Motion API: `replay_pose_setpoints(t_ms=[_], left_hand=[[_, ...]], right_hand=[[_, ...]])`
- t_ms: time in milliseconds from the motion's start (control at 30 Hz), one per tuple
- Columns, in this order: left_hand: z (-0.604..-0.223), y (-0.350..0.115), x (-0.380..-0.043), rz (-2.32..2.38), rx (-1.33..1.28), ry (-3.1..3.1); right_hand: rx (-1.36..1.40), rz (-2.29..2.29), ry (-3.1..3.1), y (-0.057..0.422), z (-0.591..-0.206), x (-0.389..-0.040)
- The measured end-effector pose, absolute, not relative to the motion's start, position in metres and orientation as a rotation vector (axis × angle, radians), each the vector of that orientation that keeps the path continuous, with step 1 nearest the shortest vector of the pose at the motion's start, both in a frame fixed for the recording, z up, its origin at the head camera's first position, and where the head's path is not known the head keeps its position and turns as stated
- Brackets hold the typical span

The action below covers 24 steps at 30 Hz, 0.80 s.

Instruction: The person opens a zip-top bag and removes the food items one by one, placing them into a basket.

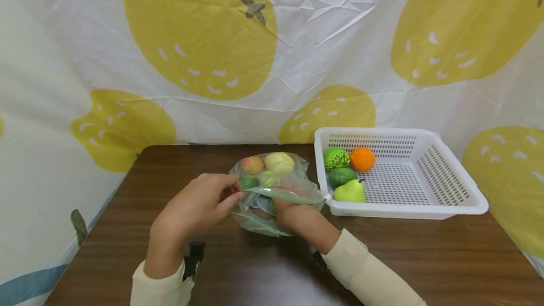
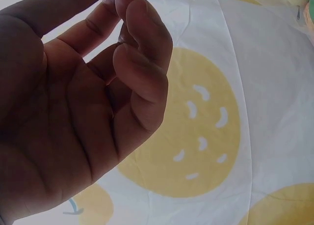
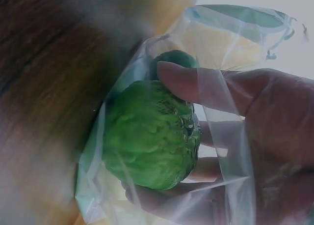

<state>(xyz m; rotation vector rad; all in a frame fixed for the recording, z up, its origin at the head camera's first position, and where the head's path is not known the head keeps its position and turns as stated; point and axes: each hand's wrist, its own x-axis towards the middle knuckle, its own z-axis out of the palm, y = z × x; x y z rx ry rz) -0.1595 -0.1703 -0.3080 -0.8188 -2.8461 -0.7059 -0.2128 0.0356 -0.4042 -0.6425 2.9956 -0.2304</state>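
Observation:
A clear plastic bag (image 1: 263, 228) with a greenish rim lies on the table, holding a peach (image 1: 252, 165), a pale yellow-green round fruit (image 1: 279, 162) and other green fruit. At its left rim my left hand (image 1: 195, 204) pinches the plastic between thumb and fingertips; in the left wrist view the other fingers curl loosely. My right hand (image 1: 294, 215) reaches in through the mouth, its fingers partly hidden by the film. The right wrist view shows it gripping a bumpy green custard apple (image 3: 147, 136) inside the bag, thumb above and fingers below. Behind that sits a dark green fruit (image 3: 174, 59).
To the right stands a white perforated basket (image 1: 461, 197). Along its left side lie a bumpy green fruit (image 1: 336, 158), an orange (image 1: 362, 159), an avocado-like green fruit (image 1: 342, 176) and a green pear (image 1: 350, 191). A lemon-patterned cloth (image 1: 204, 27) hangs behind the brown table (image 1: 127, 211).

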Motion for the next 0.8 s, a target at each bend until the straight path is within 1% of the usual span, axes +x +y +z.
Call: replay_pose_setpoints(t_ms=[233,433,800], left_hand=[[-0.308,-0.171,-0.160,-0.694,-0.821,-2.842],[-0.308,-0.171,-0.159,-0.703,-0.813,-2.851],[-0.308,-0.172,-0.161,-0.699,-0.803,-2.854]], right_hand=[[-0.655,-0.171,2.981,0.033,-0.397,-0.212],[-0.644,-0.122,2.992,0.034,-0.386,-0.205],[-0.951,-0.253,3.130,0.046,-0.371,-0.182]])
